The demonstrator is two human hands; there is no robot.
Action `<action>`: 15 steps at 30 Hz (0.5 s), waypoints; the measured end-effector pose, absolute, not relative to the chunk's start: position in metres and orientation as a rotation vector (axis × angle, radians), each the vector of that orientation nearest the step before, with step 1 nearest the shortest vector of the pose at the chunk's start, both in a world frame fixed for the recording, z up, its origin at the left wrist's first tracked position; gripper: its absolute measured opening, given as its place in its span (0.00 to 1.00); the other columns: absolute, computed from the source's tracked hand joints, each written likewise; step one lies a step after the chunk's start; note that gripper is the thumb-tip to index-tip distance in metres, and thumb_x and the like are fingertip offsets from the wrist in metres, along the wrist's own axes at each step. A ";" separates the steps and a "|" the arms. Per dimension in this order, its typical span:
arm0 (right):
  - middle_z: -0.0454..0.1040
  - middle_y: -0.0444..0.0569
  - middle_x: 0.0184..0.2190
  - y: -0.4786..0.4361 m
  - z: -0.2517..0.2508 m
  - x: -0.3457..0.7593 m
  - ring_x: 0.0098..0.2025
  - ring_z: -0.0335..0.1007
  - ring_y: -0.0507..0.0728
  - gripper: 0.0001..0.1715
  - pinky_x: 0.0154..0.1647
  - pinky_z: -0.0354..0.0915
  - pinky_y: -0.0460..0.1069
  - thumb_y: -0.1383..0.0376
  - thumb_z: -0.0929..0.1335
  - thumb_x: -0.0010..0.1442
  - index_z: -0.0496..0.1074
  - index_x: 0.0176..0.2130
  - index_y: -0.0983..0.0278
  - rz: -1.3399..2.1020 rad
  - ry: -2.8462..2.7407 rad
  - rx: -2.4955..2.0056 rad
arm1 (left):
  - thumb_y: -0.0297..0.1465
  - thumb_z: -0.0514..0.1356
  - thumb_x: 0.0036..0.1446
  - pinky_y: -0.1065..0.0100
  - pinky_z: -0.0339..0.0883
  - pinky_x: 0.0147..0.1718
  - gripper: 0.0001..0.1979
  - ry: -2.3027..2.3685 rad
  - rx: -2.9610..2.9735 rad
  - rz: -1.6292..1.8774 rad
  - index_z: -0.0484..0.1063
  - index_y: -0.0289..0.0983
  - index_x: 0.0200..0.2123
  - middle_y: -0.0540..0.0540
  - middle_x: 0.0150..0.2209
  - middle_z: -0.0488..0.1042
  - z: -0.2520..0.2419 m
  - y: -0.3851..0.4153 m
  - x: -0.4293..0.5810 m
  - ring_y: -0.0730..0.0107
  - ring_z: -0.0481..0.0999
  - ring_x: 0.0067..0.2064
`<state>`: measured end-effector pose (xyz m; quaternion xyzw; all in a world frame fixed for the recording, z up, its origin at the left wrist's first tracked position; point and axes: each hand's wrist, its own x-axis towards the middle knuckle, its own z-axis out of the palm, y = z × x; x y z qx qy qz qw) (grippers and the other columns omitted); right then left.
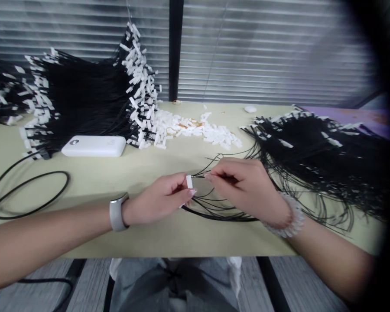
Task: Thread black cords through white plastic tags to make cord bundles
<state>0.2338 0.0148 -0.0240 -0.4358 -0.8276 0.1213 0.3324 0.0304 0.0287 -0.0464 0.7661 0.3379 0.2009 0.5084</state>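
Between the thumb and fingers of my left hand (164, 197) is a small white connector (189, 182), held near the middle of the table. My right hand (243, 184) pinches a thin black wire (199, 176) just to the right of it. The wire's tip is at the connector's upper edge; whether it is inserted cannot be made out. Below both hands runs a loose bundle of black wires (221, 210), curving off to the right.
A large stack of black wires (87, 91) with white ends stands at the back left. White connectors (211, 130) lie piled behind my hands. More black wires (325, 160) cover the right side. A white power bank (94, 146) and a black cable (66, 182) lie left.
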 end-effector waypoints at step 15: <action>0.68 0.44 0.28 0.016 -0.033 0.231 0.30 0.63 0.48 0.05 0.32 0.59 0.44 0.70 0.62 0.58 0.68 0.32 0.65 0.232 -2.235 -0.986 | 0.38 0.47 0.61 0.71 0.58 0.29 0.14 0.814 1.942 0.439 0.61 0.35 0.29 0.51 0.27 0.65 -0.048 0.029 0.028 0.75 0.63 0.29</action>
